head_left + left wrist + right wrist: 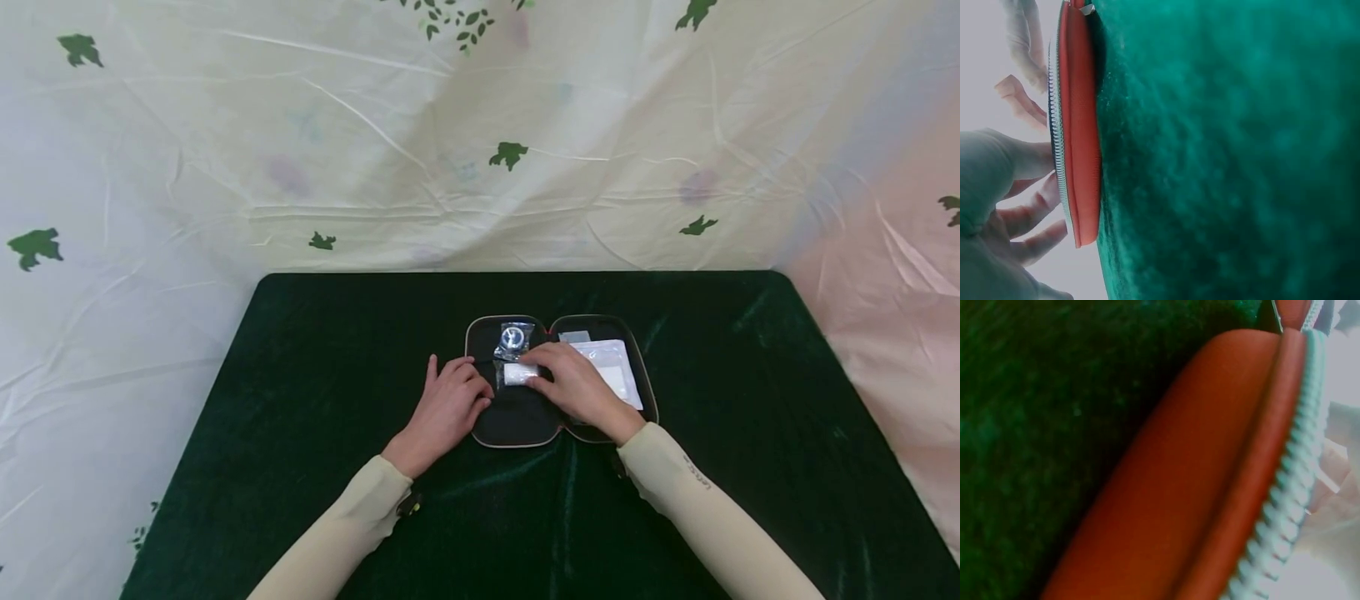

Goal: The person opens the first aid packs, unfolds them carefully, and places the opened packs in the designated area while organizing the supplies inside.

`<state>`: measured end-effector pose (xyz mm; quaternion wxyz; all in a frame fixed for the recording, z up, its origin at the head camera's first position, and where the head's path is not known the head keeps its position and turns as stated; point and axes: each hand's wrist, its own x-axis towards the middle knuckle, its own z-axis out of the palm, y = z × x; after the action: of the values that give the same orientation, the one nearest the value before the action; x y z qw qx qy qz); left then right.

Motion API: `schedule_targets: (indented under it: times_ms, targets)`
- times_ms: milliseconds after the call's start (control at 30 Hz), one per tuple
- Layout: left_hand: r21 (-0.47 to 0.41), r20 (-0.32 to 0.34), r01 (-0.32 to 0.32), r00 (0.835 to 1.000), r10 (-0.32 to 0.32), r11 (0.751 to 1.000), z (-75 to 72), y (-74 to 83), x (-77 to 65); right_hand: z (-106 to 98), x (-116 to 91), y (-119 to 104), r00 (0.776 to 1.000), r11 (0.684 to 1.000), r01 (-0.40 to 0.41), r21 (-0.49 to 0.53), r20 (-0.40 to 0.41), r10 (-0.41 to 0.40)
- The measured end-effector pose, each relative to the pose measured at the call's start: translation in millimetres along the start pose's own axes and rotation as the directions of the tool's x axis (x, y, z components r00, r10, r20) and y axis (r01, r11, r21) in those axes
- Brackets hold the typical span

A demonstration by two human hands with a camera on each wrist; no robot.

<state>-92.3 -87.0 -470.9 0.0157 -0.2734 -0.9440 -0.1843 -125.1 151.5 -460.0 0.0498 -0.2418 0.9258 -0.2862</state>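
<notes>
A zippered case [517,429] lies unfolded on the table, black inside and red outside. My right hand [581,385] reaches over its middle, pinching a small white wrapped roll [517,374] in the left half between thumb and fingers. Just beyond the roll sits a clear packet with a round white ring-shaped item [513,337]. My left hand [446,406] rests at the case's left edge, fingers loosely bent and touching the rim. In the left wrist view, fingertips meet the zipper edge [1057,125]. The right wrist view shows mostly the red shell [1191,469]; the roll is hidden there.
Flat white packets [615,367] lie in the case's right half, partly behind my right hand. Dark green velvet cloth [337,350] covers the table. A pale curtain with green leaf prints [420,200] hangs behind it.
</notes>
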Motion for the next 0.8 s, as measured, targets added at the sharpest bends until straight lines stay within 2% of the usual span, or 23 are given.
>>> schedule_targets:
  times_ms: [133, 333, 533, 800]
  targets:
    - [-0.018, -0.035, -0.004, 0.999, 0.003, 1.000, -0.2, -0.5, -0.6, 0.8, 0.2, -2.5, 1.000, 1.000, 0.000, -0.001, -0.002, 0.000]
    - [-0.094, -0.071, -0.054, 0.996, 0.047, 0.994, -1.3, -1.9, -0.1, 1.6, 1.3, -7.2, 1.000, 1.000, 0.023, 0.008, 0.014, -0.023]
    - [-0.185, -0.053, -0.047, 0.998, 0.038, 0.982, -2.7, -2.3, 0.0, 2.8, 3.2, -10.4, 0.999, 0.999, 0.025, 0.029, 0.043, -0.026]
    - [-0.206, -0.014, -0.042, 0.999, 0.040, 0.978, -2.9, -4.1, -1.2, 6.8, 7.5, -14.3, 0.997, 0.997, 0.033, 0.073, 0.067, -0.038]
